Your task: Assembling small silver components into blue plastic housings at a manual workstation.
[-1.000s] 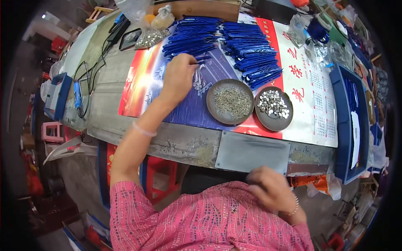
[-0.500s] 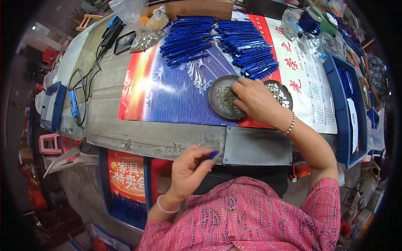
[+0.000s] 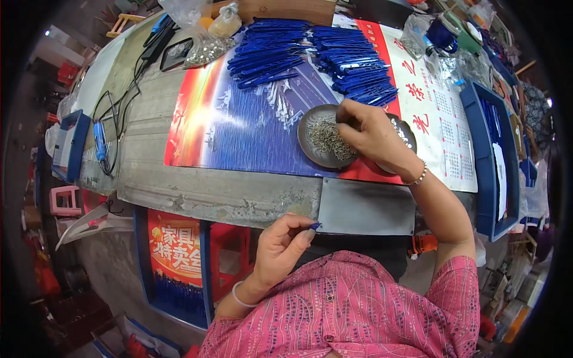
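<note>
At the near edge of the worn grey table (image 3: 221,194), the left hand (image 3: 278,249) pinches a small dark-blue piece (image 3: 315,226), its tip pointing right, its remaining length hidden. Beyond and rightward lies a round, shallow, dark-grey dish (image 3: 302,144) of thin silvery metal pins (image 3: 324,138). The right hand (image 3: 373,135), nearer the dish, has thumb and fingers curled almost together over the pins; whether it grips one cannot be determined. Versus one second ago, the left hand has withdrawn from the glossy blue strips (image 3: 268,53); the right has reached the dish.

Left hand (image 3: 277,249) pinched, right hand (image 3: 375,136) curled
</note>
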Tool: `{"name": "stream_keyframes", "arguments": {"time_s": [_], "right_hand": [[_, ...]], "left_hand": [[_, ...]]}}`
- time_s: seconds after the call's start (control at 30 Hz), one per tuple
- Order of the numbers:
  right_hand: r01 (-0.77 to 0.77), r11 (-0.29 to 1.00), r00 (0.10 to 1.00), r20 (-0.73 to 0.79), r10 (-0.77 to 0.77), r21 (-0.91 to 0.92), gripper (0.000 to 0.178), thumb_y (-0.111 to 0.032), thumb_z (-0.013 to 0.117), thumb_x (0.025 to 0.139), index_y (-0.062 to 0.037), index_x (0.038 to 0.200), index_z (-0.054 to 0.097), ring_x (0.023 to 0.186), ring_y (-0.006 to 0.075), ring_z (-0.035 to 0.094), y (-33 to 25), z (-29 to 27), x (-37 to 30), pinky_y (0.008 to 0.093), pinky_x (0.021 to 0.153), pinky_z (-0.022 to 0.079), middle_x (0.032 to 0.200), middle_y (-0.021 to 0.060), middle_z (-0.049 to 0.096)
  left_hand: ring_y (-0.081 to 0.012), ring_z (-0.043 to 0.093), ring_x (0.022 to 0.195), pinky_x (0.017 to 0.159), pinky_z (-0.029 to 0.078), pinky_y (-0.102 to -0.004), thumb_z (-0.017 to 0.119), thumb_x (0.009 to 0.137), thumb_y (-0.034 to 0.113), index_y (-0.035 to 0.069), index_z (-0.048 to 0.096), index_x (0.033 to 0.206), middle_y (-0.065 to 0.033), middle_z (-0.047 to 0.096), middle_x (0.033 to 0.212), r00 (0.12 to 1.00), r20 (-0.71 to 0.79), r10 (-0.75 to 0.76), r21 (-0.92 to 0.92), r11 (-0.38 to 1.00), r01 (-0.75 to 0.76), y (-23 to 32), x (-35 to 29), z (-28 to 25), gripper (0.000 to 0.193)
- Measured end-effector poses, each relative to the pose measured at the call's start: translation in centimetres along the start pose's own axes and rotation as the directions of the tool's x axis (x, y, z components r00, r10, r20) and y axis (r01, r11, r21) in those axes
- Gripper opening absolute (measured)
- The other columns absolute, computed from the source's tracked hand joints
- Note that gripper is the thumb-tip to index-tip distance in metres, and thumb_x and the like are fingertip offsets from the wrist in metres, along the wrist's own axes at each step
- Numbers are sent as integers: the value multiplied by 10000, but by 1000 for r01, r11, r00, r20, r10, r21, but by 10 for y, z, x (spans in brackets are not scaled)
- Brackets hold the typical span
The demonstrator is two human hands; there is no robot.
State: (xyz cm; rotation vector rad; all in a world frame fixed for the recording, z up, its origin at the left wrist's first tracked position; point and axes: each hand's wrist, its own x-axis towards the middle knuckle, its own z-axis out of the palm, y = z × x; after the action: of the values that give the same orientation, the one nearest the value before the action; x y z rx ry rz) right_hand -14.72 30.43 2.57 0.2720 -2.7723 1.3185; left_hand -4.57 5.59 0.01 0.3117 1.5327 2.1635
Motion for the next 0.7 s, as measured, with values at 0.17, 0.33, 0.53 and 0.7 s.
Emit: {"name": "stream_keyframes", "arguments": {"time_s": [0.17,0.33,0.53,0.7], "right_hand": [[-173,939,985,47,166,296,86,-16,606,804,-13,837,527,673,52,473,9,-7,-5,214,578,395,731,-24,514],[-366,733,929,276,247,574,121,-25,615,830,-30,886,508,719,50,509,-22,-17,-26,201,635,424,789,-18,513],[-343,575,897,441,-34,743,155,-97,617,878,-12,915,494,721,87,504,-47,-15,-69,228,647,425,839,31,515],[-466,484,813,574,-97,741,150,-66,599,878,-2,941,479,726,84,453,-46,-14,-84,228,644,406,848,25,471]], "left_hand": [[-85,524,752,661,424,-208,574,876,-8,-21,578,1007,-45,564,856,999,-40,34,131,991,-29,0,2,0,131],[-216,590,715,633,465,-269,673,764,-35,3,627,933,-111,598,823,915,158,371,495,772,-399,14,22,0,179],[-216,588,620,521,467,-317,748,653,28,45,646,909,-79,595,798,797,365,481,580,552,-599,20,34,7,275],[-191,566,596,479,423,-294,710,635,70,38,636,882,-71,585,803,629,584,512,542,331,-773,24,40,9,260]]}}
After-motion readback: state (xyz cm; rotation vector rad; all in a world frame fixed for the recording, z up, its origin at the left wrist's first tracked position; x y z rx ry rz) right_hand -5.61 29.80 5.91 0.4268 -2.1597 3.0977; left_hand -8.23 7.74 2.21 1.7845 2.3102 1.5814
